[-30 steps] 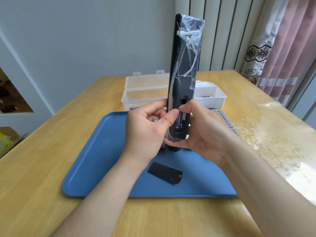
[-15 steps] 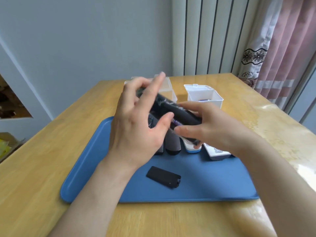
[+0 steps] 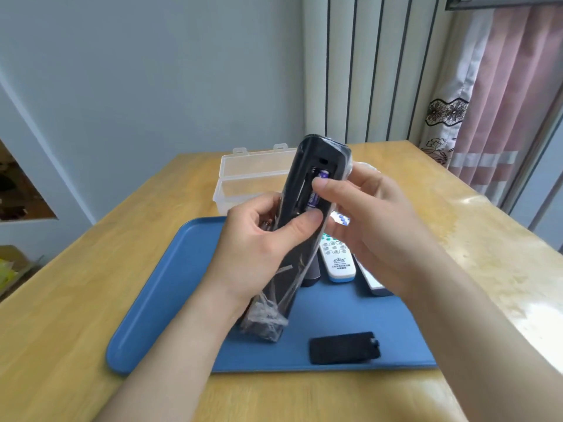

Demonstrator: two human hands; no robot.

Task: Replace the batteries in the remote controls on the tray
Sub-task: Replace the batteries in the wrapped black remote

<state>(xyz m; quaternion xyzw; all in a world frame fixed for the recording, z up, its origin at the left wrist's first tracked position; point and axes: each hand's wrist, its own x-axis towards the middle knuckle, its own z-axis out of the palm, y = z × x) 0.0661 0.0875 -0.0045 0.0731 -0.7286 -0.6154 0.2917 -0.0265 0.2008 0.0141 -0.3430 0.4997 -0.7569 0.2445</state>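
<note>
Gripping the film-wrapped remote (image 3: 294, 190) mid-body, left hand (image 3: 259, 257) is steadying it while right hand (image 3: 374, 226) is pinching the open end, thumb on battery (image 3: 314, 198); slick film is risking a slip.

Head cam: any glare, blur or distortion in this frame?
Head view: bright glare washes out the table at right; wide-angle distortion leans the curtain at the edge; the black remote is fairly sharp, and its plastic wrap shows a faint sheen.
</note>
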